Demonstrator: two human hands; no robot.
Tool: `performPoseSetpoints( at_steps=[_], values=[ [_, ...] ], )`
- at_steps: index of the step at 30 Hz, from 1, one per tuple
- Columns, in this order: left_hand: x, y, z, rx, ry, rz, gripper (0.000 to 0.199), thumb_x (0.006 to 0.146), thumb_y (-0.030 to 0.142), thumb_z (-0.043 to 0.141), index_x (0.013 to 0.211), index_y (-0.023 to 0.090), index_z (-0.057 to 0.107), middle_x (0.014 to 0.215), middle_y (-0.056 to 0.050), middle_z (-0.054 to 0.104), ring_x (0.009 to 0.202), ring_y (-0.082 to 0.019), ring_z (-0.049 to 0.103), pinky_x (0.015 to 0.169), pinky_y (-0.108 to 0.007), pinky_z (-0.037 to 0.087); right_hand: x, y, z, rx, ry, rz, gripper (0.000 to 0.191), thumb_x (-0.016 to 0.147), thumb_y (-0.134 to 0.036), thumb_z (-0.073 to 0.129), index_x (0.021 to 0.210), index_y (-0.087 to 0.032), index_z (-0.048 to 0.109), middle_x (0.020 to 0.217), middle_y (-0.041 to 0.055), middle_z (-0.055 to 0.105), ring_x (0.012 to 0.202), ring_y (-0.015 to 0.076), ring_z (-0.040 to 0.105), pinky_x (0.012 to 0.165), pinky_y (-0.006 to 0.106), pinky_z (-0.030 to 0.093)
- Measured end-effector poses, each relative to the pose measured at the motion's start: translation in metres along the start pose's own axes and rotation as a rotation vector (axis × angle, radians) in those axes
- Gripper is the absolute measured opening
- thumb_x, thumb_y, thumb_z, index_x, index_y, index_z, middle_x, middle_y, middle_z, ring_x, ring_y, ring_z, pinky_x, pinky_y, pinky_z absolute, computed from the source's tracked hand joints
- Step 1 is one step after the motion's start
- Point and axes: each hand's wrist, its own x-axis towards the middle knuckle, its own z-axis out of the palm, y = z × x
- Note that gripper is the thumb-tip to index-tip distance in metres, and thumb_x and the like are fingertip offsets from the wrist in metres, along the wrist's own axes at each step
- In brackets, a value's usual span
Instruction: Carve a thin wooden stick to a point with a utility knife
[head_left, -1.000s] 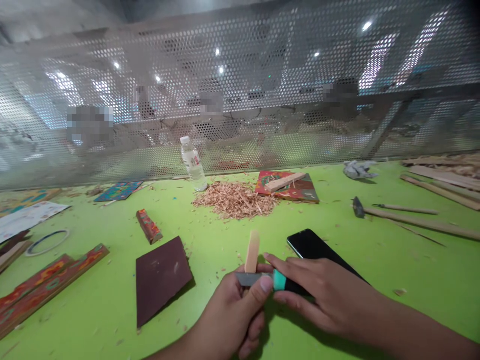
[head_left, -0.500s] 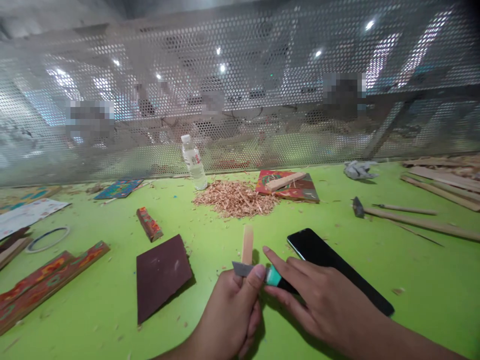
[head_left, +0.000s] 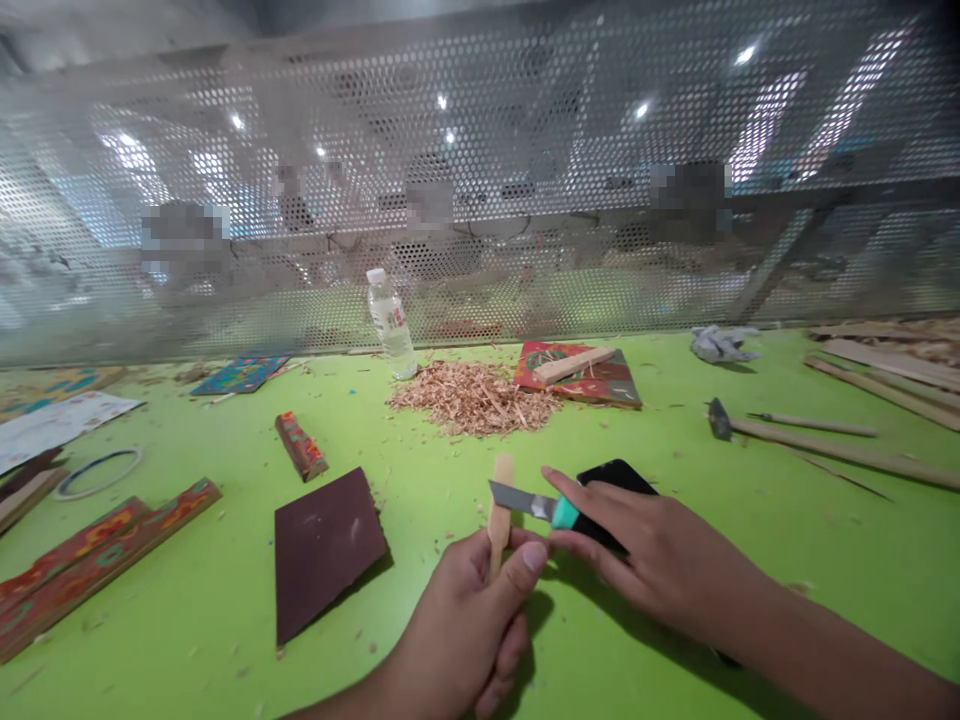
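Pinched between the thumb and fingers of my left hand (head_left: 480, 620) is a small pale wooden stick (head_left: 501, 500), its flat end pointing away from me. My right hand (head_left: 652, 550) is closed around the handle of a carving knife (head_left: 566, 512) with a turquoise and black grip. The knife's slanted steel blade lies across the stick, above my left thumb. Under my right hand and partly covered by it rests a black phone (head_left: 615, 474). To the left of my hands lies a dark brown sheet of sandpaper (head_left: 330, 555).
Beyond my hands is a heap of wood shavings (head_left: 476, 398) beside a water bottle (head_left: 391, 325). A painted board (head_left: 622, 380) carries a wood strip. A hammer (head_left: 720, 420) lies right, painted wood pieces (head_left: 112, 560) left. A perforated metal screen (head_left: 480, 250) closes the back.
The knife blade has moved away from me and to the right, from by my left thumb to further up the stick. My right hand has moved along with it, covering more of the phone.
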Motion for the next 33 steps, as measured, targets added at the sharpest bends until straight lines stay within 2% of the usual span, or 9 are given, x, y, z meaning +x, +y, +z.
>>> performPoseSetpoints(
  at_steps=[7, 10, 14, 20, 23, 25, 27, 28, 33],
  values=[
    [0.003, -0.006, -0.002, 0.017, -0.027, -0.012, 0.056, 0.086, 0.076, 0.067, 0.086, 0.02, 0.061, 0.035, 0.011, 0.044, 0.023, -0.007, 0.03, 0.025, -0.015, 0.025, -0.004, -0.009, -0.001, 0.097, -0.182, -0.098, 0.058, 0.113, -0.048, 0.037, 0.151, -0.008, 0.055, 0.129, 0.0194, 0.076, 0.104, 0.0326, 0.078, 0.082, 0.047, 0.066],
    [0.002, -0.005, -0.001, 0.039, -0.008, -0.026, 0.061, 0.084, 0.08, 0.065, 0.073, 0.02, 0.062, 0.031, 0.01, 0.041, 0.022, -0.007, 0.029, 0.024, -0.017, 0.023, -0.005, -0.009, 0.0, 0.083, -0.158, -0.102, 0.057, 0.113, -0.047, 0.039, 0.15, -0.008, 0.057, 0.128, 0.0199, 0.076, 0.102, 0.033, 0.079, 0.081, 0.047, 0.066],
    [0.002, -0.005, 0.002, 0.109, 0.047, -0.035, 0.078, 0.081, 0.089, 0.057, 0.041, 0.024, 0.044, 0.027, 0.006, 0.033, 0.02, -0.006, 0.029, 0.024, -0.02, 0.017, -0.005, -0.013, 0.002, 0.032, -0.094, -0.085, 0.06, 0.112, -0.049, 0.038, 0.148, -0.007, 0.059, 0.116, 0.0211, 0.079, 0.09, 0.0327, 0.08, 0.07, 0.045, 0.066],
    [0.005, -0.008, 0.002, 0.132, 0.104, -0.027, 0.083, 0.085, 0.09, 0.05, 0.034, 0.025, 0.038, 0.025, 0.005, 0.029, 0.02, -0.006, 0.028, 0.025, -0.02, 0.015, -0.004, -0.024, 0.008, 0.014, -0.067, -0.018, 0.058, 0.112, -0.048, 0.039, 0.15, -0.009, 0.058, 0.111, 0.0194, 0.08, 0.085, 0.0305, 0.08, 0.067, 0.041, 0.066],
    [0.004, -0.008, 0.001, 0.098, 0.102, -0.022, 0.077, 0.085, 0.087, 0.054, 0.044, 0.022, 0.049, 0.027, 0.007, 0.032, 0.021, -0.006, 0.028, 0.024, -0.019, 0.018, -0.001, -0.015, 0.007, 0.024, -0.029, 0.042, 0.058, 0.112, -0.05, 0.037, 0.149, -0.01, 0.059, 0.102, 0.0168, 0.081, 0.079, 0.0285, 0.079, 0.063, 0.039, 0.065],
    [0.002, -0.008, 0.001, 0.076, 0.102, -0.03, 0.069, 0.083, 0.086, 0.059, 0.07, 0.018, 0.067, 0.03, 0.01, 0.037, 0.022, -0.007, 0.027, 0.024, -0.017, 0.019, 0.001, -0.005, 0.004, -0.015, 0.058, 0.112, 0.06, 0.114, -0.05, 0.032, 0.145, -0.009, 0.062, 0.097, 0.0162, 0.081, 0.07, 0.0266, 0.078, 0.056, 0.036, 0.063],
    [0.0, -0.008, 0.0, 0.073, 0.103, -0.042, 0.071, 0.083, 0.085, 0.06, 0.101, 0.017, 0.07, 0.032, 0.013, 0.039, 0.023, -0.008, 0.025, 0.024, -0.016, 0.02, 0.002, 0.005, -0.001, -0.08, 0.142, 0.137, 0.06, 0.114, -0.051, 0.032, 0.143, -0.008, 0.063, 0.101, 0.0175, 0.081, 0.071, 0.0272, 0.078, 0.057, 0.037, 0.063],
    [0.0, -0.008, -0.001, 0.074, 0.097, -0.044, 0.073, 0.084, 0.084, 0.06, 0.108, 0.016, 0.068, 0.033, 0.014, 0.04, 0.023, -0.008, 0.025, 0.024, -0.016, 0.02, 0.001, 0.008, -0.003, -0.088, 0.165, 0.128, 0.059, 0.114, -0.049, 0.033, 0.143, -0.007, 0.062, 0.106, 0.0181, 0.081, 0.074, 0.0273, 0.079, 0.06, 0.037, 0.064],
    [0.001, -0.011, -0.004, 0.037, 0.038, -0.031, 0.061, 0.09, 0.075, 0.063, 0.111, 0.017, 0.064, 0.036, 0.014, 0.043, 0.024, -0.007, 0.027, 0.025, -0.015, 0.023, 0.0, 0.012, -0.006, -0.025, 0.114, 0.029, 0.053, 0.114, -0.046, 0.037, 0.149, -0.012, 0.057, 0.106, 0.0137, 0.081, 0.081, 0.024, 0.079, 0.067, 0.033, 0.063]
  ],
)
